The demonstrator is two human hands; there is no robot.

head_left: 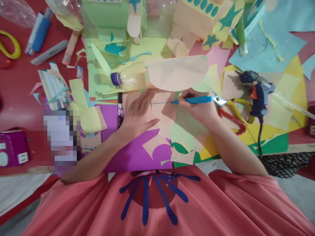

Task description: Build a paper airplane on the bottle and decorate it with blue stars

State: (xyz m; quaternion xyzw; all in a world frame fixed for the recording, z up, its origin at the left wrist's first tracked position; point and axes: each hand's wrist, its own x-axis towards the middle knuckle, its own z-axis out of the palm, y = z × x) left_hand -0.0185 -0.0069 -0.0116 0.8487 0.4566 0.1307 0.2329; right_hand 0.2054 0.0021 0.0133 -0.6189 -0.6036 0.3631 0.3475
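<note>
My right hand (197, 106) is closed around a blue marker (198, 99), and the marker's tip touches a piece of pale peach paper (163, 114). A thin blue line runs across that paper from the tip toward my left hand. With its fingers spread, my left hand (139, 113) lies flat on the paper's left part. Just beyond both hands lies a clear plastic bottle (134, 79) with a purple cap, on its side. A rounded peach paper piece (178, 72) covers much of the bottle.
Scissors (233, 111) with yellow and red handles and a blue glue gun (259, 95) lie at the right. A black pen (119, 111) is left of my left hand. Several white markers (55, 87) and purple paper (137, 152) are at the left and front.
</note>
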